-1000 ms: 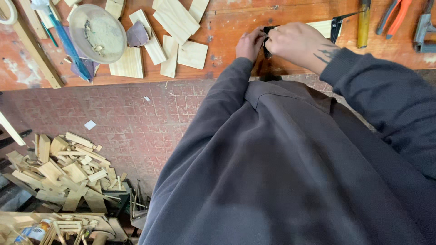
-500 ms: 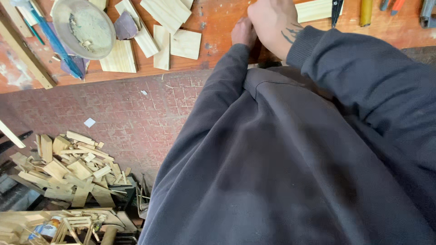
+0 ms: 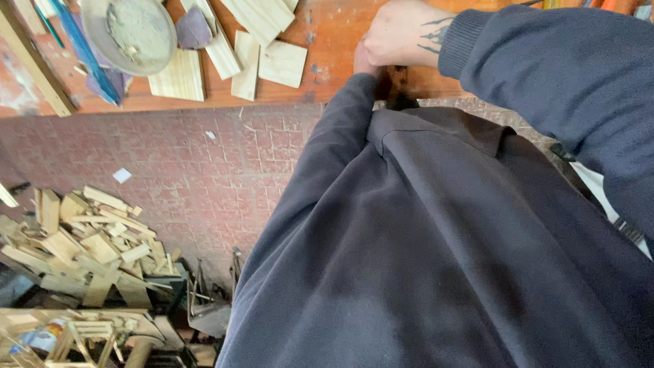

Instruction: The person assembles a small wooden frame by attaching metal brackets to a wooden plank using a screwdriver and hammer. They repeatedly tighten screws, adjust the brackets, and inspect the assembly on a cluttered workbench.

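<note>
Crowding bench edge: hands [image 3: 392, 48]; wood offcuts [image 3: 262, 58] left; sleeve [image 3: 327, 157] blocking view

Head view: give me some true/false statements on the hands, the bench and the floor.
1. Both hands meet at the bench edge. True: right hand lies over left hand.
2. A round dish sits on the bench. True.
3. The wood scraps are piled on the bench. False: they lie on the floor, lower left.
4. The floor is bare concrete. False: reddish brick paving.
5. The sleeves are white. False: dark blue.
</note>
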